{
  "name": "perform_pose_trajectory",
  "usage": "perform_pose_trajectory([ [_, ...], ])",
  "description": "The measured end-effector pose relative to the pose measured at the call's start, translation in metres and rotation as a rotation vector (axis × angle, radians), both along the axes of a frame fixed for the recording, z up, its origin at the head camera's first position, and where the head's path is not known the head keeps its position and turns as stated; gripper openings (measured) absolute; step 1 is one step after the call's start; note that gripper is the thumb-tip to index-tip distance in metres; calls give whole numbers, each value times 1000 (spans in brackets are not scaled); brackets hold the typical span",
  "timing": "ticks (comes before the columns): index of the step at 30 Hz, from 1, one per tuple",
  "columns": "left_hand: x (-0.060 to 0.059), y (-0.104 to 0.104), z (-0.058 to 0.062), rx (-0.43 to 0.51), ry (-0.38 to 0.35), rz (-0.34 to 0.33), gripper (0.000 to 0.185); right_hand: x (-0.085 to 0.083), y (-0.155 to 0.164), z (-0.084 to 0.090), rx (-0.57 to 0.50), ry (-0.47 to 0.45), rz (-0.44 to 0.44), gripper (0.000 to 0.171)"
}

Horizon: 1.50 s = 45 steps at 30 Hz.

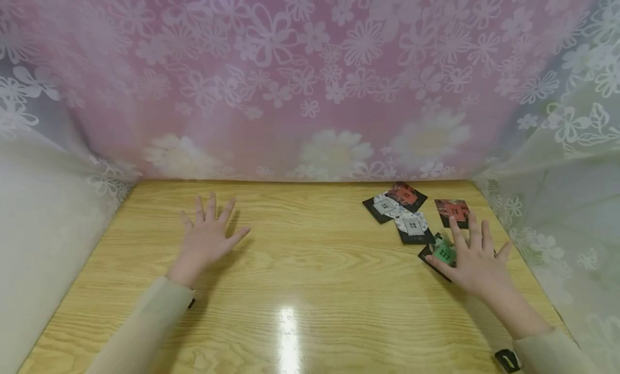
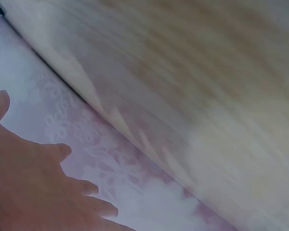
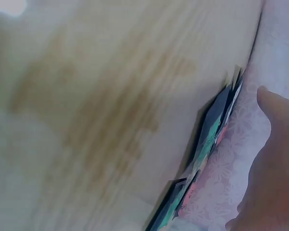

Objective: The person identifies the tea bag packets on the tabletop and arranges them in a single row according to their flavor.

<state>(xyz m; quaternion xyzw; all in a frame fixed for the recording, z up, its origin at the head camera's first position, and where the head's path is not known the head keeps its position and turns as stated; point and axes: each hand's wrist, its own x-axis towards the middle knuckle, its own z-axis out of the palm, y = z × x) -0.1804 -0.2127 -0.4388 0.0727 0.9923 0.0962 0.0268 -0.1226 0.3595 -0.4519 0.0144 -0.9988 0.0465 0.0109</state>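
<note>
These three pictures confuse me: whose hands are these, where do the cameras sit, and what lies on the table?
A person wears three cameras: one on the head, one on each wrist. The head view shows both bare hands spread above a light wooden table walled by flowered lace curtains. The left hand holds nothing. The right hand hovers over a green-and-black square packet, fingers straight, nothing in its grip. Beside it lie two white-and-black packets and two red-and-black ones. The wrist views are blurred; the right one shows the packets edge-on.

Your left hand [image 2: 33,187] fills the lower left corner, fingers straight and spread, holding nothing. Beyond it, the blurred wooden table [image 2: 216,96] meets the pink flowered curtain [image 2: 101,159].
</note>
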Motion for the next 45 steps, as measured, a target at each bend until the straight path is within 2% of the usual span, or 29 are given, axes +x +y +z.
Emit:
perform_pose_trajectory([
  [9,-23,46,-2,-4,13,-75,89,13,-1,-9,-15,-47,38,115],
  [19,-42,101,-7,-32,11,-185,87,29,-6,-17,-29,-110,127,111],
  [24,-50,129,-8,-49,4,-244,86,36,-5,-22,-41,-136,145,110],
  [32,-57,178,-13,-87,8,-326,84,44,-10,-20,-70,-125,185,103],
  [38,-57,213,-13,-127,5,-397,84,46,-14,-21,-110,-128,235,96],
  [45,-62,250,-16,-151,52,-514,85,49,-15,-20,-156,-146,255,93],
])
